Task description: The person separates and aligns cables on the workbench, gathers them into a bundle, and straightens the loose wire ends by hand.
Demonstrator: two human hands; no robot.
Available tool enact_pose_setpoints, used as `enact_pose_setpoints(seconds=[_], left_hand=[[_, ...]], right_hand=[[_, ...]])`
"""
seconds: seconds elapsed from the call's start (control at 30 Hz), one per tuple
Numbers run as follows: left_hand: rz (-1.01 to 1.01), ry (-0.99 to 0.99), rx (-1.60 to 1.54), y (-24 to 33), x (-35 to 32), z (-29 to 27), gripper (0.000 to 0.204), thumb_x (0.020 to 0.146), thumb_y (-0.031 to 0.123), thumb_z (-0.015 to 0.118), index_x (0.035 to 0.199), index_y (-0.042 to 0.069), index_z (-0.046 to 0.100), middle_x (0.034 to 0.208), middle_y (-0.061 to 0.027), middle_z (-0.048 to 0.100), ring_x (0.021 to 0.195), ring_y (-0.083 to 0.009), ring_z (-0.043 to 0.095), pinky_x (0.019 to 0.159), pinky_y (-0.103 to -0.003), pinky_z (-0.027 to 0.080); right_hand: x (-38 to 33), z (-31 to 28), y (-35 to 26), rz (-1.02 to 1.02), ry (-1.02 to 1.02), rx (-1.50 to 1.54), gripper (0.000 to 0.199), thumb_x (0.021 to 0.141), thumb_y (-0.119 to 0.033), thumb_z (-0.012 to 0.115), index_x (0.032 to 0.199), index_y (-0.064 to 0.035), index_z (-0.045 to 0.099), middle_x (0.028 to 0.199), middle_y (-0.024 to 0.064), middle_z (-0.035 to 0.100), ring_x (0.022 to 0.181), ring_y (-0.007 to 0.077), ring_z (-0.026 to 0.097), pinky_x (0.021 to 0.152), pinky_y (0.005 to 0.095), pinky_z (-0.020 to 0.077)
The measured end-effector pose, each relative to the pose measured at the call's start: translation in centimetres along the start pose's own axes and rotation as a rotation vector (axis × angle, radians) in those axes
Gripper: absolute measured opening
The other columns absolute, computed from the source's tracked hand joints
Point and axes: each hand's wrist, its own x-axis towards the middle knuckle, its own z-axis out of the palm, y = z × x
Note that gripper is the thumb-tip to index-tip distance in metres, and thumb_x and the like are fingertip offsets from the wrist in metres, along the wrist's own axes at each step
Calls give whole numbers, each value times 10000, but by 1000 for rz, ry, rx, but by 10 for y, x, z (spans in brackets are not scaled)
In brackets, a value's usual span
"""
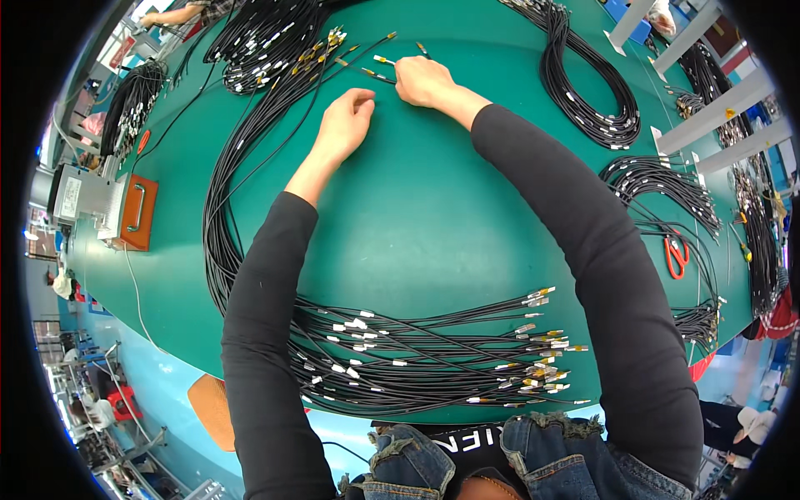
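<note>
A large bundle of thin black cables [225, 208] loops over the green table [417, 208]. One set of gold and white ends [533, 358] fans out near the front edge; the other set of ends [321, 50] lies at the far side. My right hand [423, 81] is closed on the ends of a few loose cables [379, 67] pulled from that far set. My left hand [343, 123] rests beside it, fingers curled, with nothing visible in it.
More coiled cable bundles lie at the far right [592, 92], right [658, 183] and far left [133, 100]. Red-handled scissors [677, 255] sit at the right. A brown box with a handle [137, 212] stands at the left edge. Another person's arm [175, 15] shows at top left.
</note>
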Motion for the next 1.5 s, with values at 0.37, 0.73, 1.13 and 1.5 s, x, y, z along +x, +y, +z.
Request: enact_pose_setpoints(seconds=[0.37, 0.73, 1.13, 1.5], left_hand=[[-360, 63, -1248, 1, -2, 1, 308, 1017, 265, 427, 1132, 2, 540, 1134, -161, 626, 1017, -214, 593, 853, -351, 485], [-347, 112, -1292, -1, -10, -2, 262, 1015, 260, 449, 1092, 42, 572, 911, -63, 640, 798, -131, 557, 698, -278, 476], [-351, 135, -1173, 13, -15, -5, 243, 980, 285, 544, 1005, 64, 642, 818, 5, 579, 685, -88, 530, 641, -239, 469], [-325, 187, -1242, -4, -17, -14, 267, 971, 275, 560, 1012, 24, 642, 791, -10, 549, 698, -107, 536, 661, -256, 479]], right_hand=[[-19, -54, -28, 178, -524, 928, 172, 908, -202, 612, 848, -42, 636, 761, 20, 647, 681, 67, 602, 598, 213, 462], [-36, -62, -20, 211, -596, 926, 129, 922, -166, 579, 884, -43, 590, 747, 13, 624, 626, 76, 549, 570, 230, 447], [-72, -50, -67, -63, -3, 400, 231, 879, -190, 581, 902, 34, 635, 750, 137, 647, 677, 209, 623, 653, 354, 499], [-110, -53, -50, 20, -292, 439, 250, 911, -203, 512, 852, 14, 619, 702, 158, 633, 643, 264, 622, 660, 398, 497]])
